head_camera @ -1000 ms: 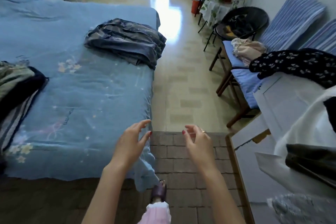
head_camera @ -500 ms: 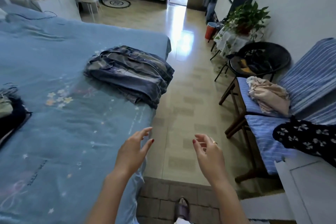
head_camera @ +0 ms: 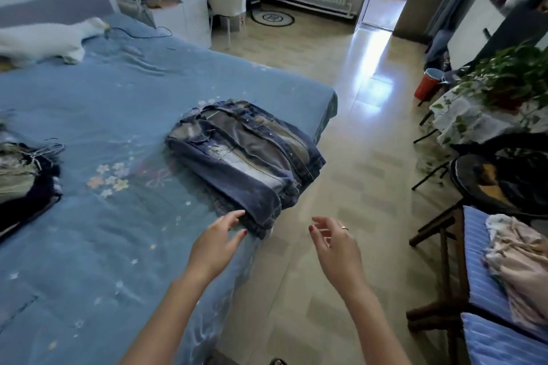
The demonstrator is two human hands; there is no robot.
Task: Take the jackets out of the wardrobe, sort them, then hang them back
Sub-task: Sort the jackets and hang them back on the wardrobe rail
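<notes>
Head view, looking down past your forearms: the stack of folded denim jackets (head_camera: 246, 160) lies on the blue bed (head_camera: 98, 246), at the edge nearest the floor, with its near corner hanging close to the mattress side. Your left hand (head_camera: 215, 241) reaches out over the bed edge, fingers straight and slightly spread, the fingertips (head_camera: 237, 215) right at the lower corner of the stack; whether they touch the denim or stop just short cannot be told. That hand holds nothing. Your right hand (head_camera: 336, 243) hangs over the tiled floor (head_camera: 341, 163) to the right of the stack and apart from it, fingers loosely curved, empty, with a ring on one finger.

A second, darker pile of clothes (head_camera: 23, 184) with wire hangers on top sits at the left edge of the bed, well apart from the denim. A white pillow (head_camera: 44, 40) lies at the head of the bed. On the right stand wooden chairs with blue striped cushions (head_camera: 486, 281); a pale pink garment (head_camera: 519, 264) is heaped on one. A potted plant (head_camera: 510, 77) stands on a small covered table beyond them.
</notes>
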